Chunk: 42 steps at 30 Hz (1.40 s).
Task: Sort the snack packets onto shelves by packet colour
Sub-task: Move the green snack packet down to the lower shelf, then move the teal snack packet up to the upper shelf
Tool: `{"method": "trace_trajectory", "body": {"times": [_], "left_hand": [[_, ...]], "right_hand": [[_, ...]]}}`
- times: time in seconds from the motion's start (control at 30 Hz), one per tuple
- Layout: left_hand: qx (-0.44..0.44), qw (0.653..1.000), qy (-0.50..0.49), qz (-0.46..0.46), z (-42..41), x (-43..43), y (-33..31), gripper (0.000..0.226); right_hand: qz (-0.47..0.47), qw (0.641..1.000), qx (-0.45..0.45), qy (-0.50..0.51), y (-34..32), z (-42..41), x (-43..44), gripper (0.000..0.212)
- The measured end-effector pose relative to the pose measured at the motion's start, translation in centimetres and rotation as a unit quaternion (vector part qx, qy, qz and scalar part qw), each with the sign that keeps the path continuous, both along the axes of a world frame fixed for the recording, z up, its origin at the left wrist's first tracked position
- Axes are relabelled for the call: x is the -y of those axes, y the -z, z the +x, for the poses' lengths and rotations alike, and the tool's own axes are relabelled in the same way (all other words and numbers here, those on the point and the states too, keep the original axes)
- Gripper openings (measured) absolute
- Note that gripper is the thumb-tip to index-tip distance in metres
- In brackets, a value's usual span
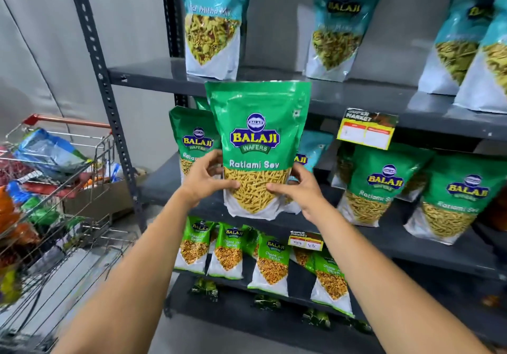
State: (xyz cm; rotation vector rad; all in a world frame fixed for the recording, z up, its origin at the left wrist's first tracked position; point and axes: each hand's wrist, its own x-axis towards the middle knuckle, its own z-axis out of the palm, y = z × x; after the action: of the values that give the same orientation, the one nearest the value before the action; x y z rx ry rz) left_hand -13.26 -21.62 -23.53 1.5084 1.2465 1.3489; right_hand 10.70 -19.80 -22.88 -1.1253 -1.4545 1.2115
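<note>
Green and glossy, the large "Ratlami Sev" snack pouch (258, 150) fills the centre of the frame, held upright in front of the dark grey metal shelving rack (356, 101). We grip it with both hands: our left hand (204, 180) clamps the pouch's lower left edge, thumb across the clear window, and our right hand (299, 191) clamps the lower right edge, thumb on the front. Its bottom hangs level with the front lip of the middle shelf.

Just behind it, at centre left, stands another green Ratlami Sev pouch (192, 142), and two more green pouches (384, 186) lean on the same shelf at the right. On the shelf above, across the top of the frame, stand teal pouches (212, 21). On the shelf below, smaller green "Chana" packets (227, 252) stand in a row. A yellow price label (366, 131) hangs from the upper shelf's edge.

At the left edge, a wire shopping trolley (57, 189) holds mixed coloured packets.
</note>
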Motion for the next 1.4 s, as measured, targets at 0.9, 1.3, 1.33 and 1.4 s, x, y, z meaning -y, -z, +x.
{"method": "trace_trajectory", "body": {"times": [0.9, 1.3, 1.33, 1.4], "left_hand": [[-0.053, 0.986, -0.150, -0.042, 6.1, -6.9, 16.1, 0.025], [0.028, 0.981, -0.032, -0.191, 12.7, -16.8, 13.8, 0.095], [0.017, 0.980, -0.025, -0.196, 12.4, -17.0, 14.0, 0.093], [-0.002, 0.982, -0.025, -0.188, 12.0, -16.9, 14.1, 0.093]], "right_hand": [[0.079, 0.953, -0.086, 0.278, 14.1, -0.5, -10.2, 0.056], [-0.091, 0.988, 0.057, 0.108, 13.9, 6.1, -15.1, 0.082], [-0.090, 0.988, 0.066, 0.107, 13.8, 6.2, -15.1, 0.077], [-0.086, 0.987, 0.081, 0.111, 13.2, 6.4, -14.7, 0.074]]}}
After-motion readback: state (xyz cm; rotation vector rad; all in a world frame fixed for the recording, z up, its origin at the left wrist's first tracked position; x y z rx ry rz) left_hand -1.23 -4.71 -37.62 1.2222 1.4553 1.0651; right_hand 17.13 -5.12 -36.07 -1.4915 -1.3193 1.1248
